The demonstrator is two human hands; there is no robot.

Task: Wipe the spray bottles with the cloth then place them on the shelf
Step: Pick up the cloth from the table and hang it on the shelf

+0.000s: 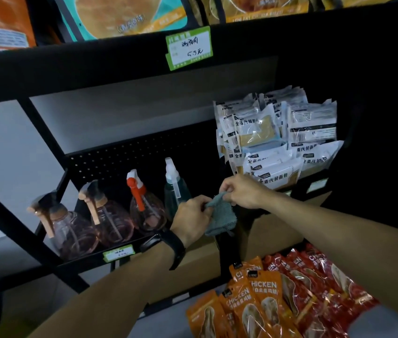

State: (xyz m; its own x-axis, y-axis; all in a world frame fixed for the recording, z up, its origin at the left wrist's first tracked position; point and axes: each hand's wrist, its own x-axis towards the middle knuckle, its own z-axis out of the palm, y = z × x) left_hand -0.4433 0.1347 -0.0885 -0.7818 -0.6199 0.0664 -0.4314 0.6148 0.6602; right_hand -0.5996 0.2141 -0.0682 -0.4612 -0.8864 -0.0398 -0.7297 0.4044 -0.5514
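Several spray bottles stand in a row on the black shelf [88, 261]: two pinkish ones with tan triggers [69, 230] [110, 222], one with a red and white trigger [144, 208], and a dark green one with a white nozzle [174, 189]. A grey cloth [220, 215] hangs in front of the green bottle. My left hand [190, 218] pinches its left edge and my right hand [240, 191] pinches its top corner. Both hands are just right of the bottle row.
White bread packets [278, 140] are stacked at the right of the same shelf. Orange and red chicken packets [283, 296] lie below right. A green price label [189, 47] sits on the upper shelf edge, another [118, 253] below the bottles. A cardboard box [273, 230] stands under my hands.
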